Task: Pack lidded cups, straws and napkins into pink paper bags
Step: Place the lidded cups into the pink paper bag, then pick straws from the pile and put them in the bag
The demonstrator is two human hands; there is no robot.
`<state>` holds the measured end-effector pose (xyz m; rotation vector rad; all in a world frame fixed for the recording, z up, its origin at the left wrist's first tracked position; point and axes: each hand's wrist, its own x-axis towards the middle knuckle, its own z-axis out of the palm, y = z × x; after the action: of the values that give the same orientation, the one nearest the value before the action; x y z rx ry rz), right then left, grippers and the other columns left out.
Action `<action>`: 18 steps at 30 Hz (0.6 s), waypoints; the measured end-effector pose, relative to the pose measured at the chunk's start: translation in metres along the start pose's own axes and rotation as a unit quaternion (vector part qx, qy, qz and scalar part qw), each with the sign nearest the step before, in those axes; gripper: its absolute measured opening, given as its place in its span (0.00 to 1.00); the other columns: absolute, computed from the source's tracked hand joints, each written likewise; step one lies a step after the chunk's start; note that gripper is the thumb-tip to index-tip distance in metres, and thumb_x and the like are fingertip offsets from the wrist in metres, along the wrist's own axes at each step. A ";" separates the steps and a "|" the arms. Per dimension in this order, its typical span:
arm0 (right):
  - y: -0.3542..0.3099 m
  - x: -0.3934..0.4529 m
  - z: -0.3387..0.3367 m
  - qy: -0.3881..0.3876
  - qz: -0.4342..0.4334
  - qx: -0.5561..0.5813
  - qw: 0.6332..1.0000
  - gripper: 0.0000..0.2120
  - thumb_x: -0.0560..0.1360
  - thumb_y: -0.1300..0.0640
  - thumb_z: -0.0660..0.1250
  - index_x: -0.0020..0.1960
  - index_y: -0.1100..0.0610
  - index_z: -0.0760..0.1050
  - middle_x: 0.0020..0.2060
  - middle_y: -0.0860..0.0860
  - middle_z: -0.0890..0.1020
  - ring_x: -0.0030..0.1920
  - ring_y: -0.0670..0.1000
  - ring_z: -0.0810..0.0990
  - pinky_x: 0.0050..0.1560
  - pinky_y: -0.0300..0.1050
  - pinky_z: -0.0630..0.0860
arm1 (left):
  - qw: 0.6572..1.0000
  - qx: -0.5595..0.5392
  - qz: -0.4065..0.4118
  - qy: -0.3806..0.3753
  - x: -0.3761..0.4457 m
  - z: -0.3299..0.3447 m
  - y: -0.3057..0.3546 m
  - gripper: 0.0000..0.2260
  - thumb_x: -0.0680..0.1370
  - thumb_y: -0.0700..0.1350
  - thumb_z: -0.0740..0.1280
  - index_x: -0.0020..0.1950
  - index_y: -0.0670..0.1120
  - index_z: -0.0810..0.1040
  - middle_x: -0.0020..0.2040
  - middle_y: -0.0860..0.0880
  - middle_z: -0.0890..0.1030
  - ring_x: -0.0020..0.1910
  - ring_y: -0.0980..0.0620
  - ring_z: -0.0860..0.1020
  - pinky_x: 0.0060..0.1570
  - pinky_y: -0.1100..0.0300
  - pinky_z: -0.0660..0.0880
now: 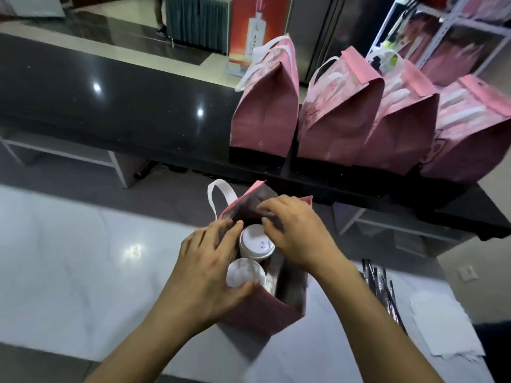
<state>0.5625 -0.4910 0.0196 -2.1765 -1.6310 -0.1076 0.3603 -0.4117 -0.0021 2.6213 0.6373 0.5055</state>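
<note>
Both hands work at the mouth of the open pink bag [257, 310], which holds two lidded cups [256, 242]: left hand [210, 272] spreads the near rim, right hand [298, 233] seemingly pinches the far edge, nearer the straws [381, 286] at right.

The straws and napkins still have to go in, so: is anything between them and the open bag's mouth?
Yes. Both hands sit over the open pink bag: the left hand on its near-left rim, the right hand across the far opening. Two lidded cups fill the left side. The straws and napkins lie to its right.
</note>
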 end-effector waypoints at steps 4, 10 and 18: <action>0.011 -0.049 -0.013 0.196 0.082 0.032 0.977 0.11 0.76 0.59 0.67 0.58 0.52 0.80 0.52 0.46 0.81 0.52 0.49 0.78 0.55 0.46 0.73 | 1.000 -0.022 0.017 0.013 0.004 0.002 0.007 0.31 0.71 0.62 0.68 0.72 0.55 0.70 0.66 0.54 0.70 0.62 0.50 0.71 0.62 0.55 0.68; 0.088 -0.157 0.025 0.221 0.377 0.030 0.899 0.08 0.76 0.59 0.67 0.54 0.52 0.79 0.46 0.48 0.79 0.47 0.52 0.79 0.50 0.55 0.78 | 0.999 -0.037 0.040 0.004 0.002 0.017 0.009 0.23 0.73 0.57 0.66 0.67 0.53 0.75 0.66 0.51 0.71 0.61 0.46 0.73 0.61 0.49 0.72; 0.137 -0.219 0.083 -0.010 0.526 -0.057 0.849 0.19 0.76 0.48 0.69 0.62 0.57 0.76 0.56 0.57 0.81 0.57 0.61 0.79 0.56 0.53 0.76 | 0.997 -0.061 0.038 0.020 -0.001 0.033 0.027 0.12 0.77 0.54 0.64 0.54 0.53 0.83 0.66 0.48 0.72 0.59 0.44 0.72 0.59 0.45 0.72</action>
<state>0.6074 -0.6887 -0.1610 -2.8331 -0.2475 0.1481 0.3835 -0.4435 -0.0183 2.5337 0.5033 0.6016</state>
